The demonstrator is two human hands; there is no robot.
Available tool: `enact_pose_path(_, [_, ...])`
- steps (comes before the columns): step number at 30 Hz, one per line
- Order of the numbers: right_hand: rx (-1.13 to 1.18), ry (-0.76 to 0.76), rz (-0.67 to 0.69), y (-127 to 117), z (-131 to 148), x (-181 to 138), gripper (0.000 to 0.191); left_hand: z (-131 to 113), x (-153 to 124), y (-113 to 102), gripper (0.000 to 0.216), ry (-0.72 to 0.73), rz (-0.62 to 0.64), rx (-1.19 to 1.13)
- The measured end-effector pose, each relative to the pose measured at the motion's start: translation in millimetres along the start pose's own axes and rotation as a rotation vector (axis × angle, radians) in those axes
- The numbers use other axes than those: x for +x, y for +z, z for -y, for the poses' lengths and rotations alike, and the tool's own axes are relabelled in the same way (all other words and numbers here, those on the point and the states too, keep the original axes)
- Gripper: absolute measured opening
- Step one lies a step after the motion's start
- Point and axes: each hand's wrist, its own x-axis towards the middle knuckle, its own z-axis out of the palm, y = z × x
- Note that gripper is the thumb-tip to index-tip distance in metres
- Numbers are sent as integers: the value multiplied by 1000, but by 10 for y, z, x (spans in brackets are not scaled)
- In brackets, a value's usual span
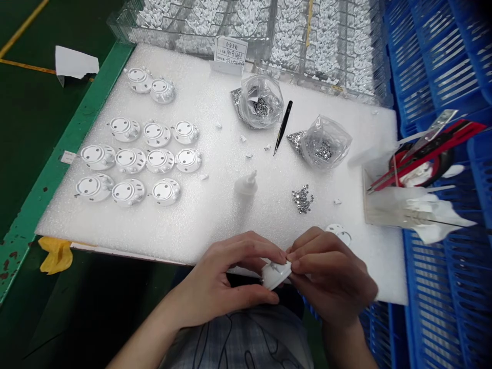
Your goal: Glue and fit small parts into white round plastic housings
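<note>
My left hand [226, 277] and my right hand [330, 274] meet at the near edge of the white foam sheet [215, 205]. Both pinch one small white round plastic part [274, 274] between fingertips, the left from the left side, the right from the right. Another white part [340, 233] lies just beyond my right hand, partly hidden. A little pile of shiny metal bits [303, 199] sits on the foam ahead of my hands, beside a small white squeeze bottle [246, 184].
Several finished white round parts [142, 154] lie in rows at the left. Two clear bags of metal bits [261, 102] [325, 142] flank black tweezers [283, 127]. A clear box with red-handled tools [418, 169] stands right. Blue crates [442, 77] rise at the right, clear trays [269, 25] behind.
</note>
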Motion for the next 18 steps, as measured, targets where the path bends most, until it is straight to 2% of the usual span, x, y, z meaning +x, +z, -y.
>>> enact_pose_path(8, [11,-20,-7,-6,-11,26,25,62,-12,23,28,34,-44,-46])
enact_pose_path(18, [24,-40,-24,-7,-17,38,29,87,-2,24,38,145,-99,125])
